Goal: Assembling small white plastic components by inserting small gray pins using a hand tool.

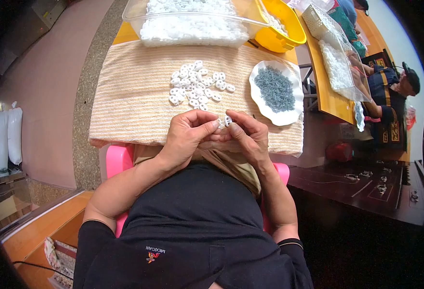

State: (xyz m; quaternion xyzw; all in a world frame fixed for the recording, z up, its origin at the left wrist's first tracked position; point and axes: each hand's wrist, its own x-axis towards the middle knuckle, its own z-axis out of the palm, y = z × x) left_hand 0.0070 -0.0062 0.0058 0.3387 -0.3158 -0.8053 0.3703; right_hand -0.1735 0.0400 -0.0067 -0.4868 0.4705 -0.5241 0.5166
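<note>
My left hand (188, 135) is closed, its thumb and forefinger pinching a small white piece mostly hidden by the fingers. Just beside it, my right hand (251, 137) grips a small white oval plastic piece with two holes (228, 120) between thumb and fingertips. The fingertips of both hands nearly meet above the near part of a striped towel (130, 91). Beyond them lies a loose pile of similar white two-hole pieces (192, 86). To the right, a white scalloped dish (284, 118) holds many small grey-blue parts (275, 89).
At the far edge stands a clear plastic bin (197, 19) full of white pieces, with a yellow basin (296, 36) beside it. Further right, people work at another table (335, 106); one person (390, 84) sits near a second clear bin. White sacks (2, 137) stand at far left.
</note>
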